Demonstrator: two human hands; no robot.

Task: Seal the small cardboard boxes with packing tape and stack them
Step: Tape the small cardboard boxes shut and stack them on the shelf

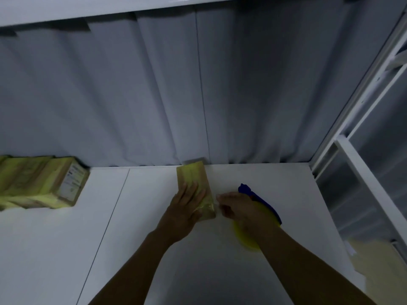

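A person's left hand point(187, 203) presses flat, fingers straight, on a small cardboard box point(193, 175) lying at 12 o'clock near the far edge of the white surface point(143, 227), yellowish tape running along the box's top. At the box's 3 o'clock, the right hand point(240, 210) is curled round a blue tape dispenser point(264, 202) with a yellow roll, just beside the box's near corner. A stack of taped boxes point(39, 181) sits at 10 o'clock against a grey curtain point(154, 95).
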